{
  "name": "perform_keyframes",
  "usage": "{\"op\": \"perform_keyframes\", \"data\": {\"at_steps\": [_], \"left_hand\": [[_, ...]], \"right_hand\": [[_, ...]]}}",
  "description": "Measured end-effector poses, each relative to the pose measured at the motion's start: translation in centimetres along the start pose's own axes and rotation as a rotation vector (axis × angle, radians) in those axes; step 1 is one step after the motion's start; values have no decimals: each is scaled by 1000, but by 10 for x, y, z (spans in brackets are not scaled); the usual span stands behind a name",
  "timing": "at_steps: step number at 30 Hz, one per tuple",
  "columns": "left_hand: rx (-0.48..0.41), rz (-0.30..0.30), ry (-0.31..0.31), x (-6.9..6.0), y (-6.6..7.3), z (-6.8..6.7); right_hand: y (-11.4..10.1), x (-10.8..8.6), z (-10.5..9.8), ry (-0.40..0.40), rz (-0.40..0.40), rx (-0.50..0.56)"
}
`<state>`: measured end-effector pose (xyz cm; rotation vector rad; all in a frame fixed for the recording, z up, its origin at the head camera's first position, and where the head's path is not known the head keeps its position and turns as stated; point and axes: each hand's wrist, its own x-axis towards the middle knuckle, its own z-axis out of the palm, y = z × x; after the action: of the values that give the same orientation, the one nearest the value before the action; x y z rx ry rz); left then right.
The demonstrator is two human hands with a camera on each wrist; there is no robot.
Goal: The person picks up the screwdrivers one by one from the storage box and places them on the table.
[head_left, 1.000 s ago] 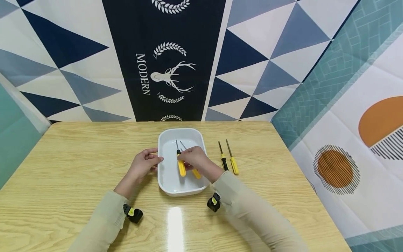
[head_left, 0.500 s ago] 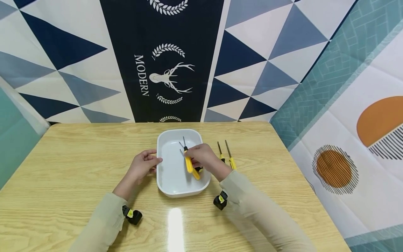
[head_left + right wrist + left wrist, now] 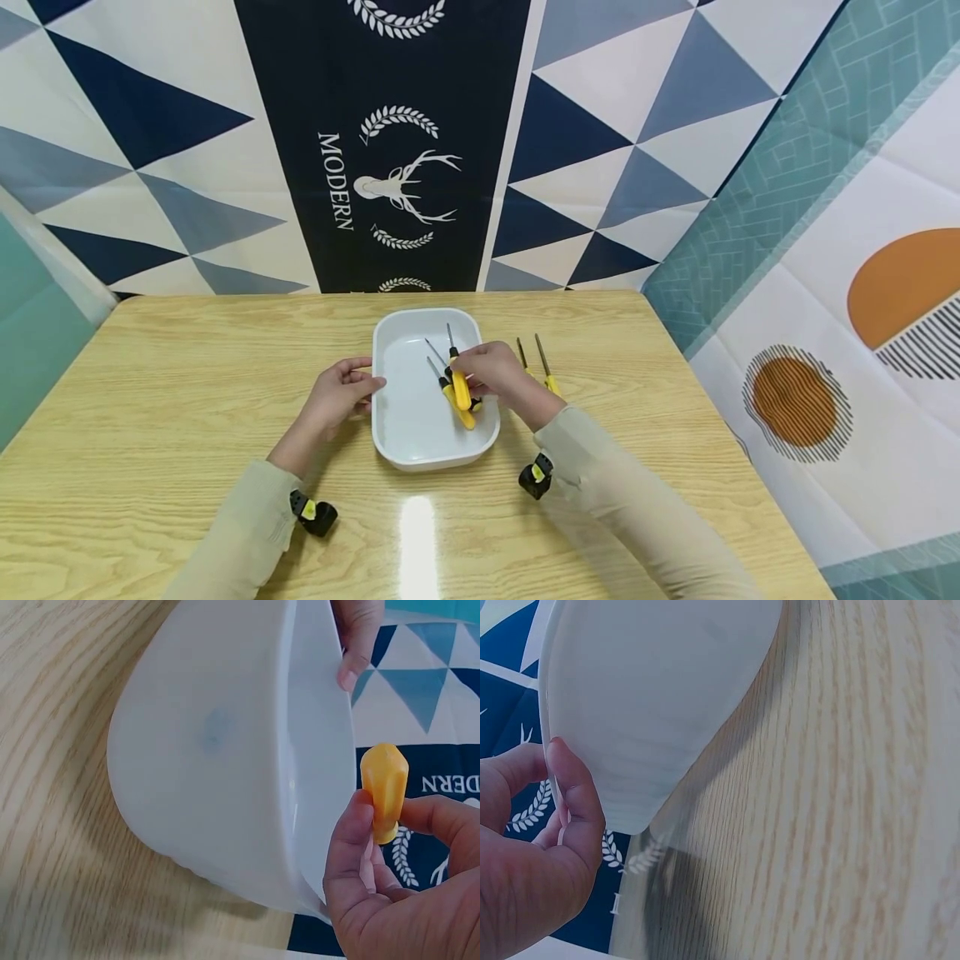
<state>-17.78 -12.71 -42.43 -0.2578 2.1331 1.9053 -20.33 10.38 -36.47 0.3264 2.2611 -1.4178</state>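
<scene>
A white tray stands on the table, its left rim pinched by the left hand; the left wrist view shows thumb and fingers on the tray's edge. Above the tray's right half, the right hand pinches a yellow-handled screwdriver, its black collar and thin shaft pointing to the back. In the right wrist view the yellow handle shows between thumb and fingers. Under it in the tray lie other screwdrivers, one with a yellow and black handle; the right hand partly hides them.
Right of the tray, two more screwdrivers lie on the table, one with a yellow handle; the right forearm partly covers both. A patterned cloth hangs behind the table. Each wrist carries a small black camera.
The right hand has moved to the right with its screwdriver, and more of the screwdrivers lying in the tray now shows. The left hand keeps its hold on the rim.
</scene>
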Motion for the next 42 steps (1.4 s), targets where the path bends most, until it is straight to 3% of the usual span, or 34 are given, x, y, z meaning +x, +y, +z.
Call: {"op": "perform_keyframes", "data": {"at_steps": [11,42], "left_hand": [[-2,8,4,0,-1,1],[6,8,2,-1,-1,1]], "right_hand": [[1,-2,-21,40,-46,-27],[32,4,-68,97,-46,-35]]}}
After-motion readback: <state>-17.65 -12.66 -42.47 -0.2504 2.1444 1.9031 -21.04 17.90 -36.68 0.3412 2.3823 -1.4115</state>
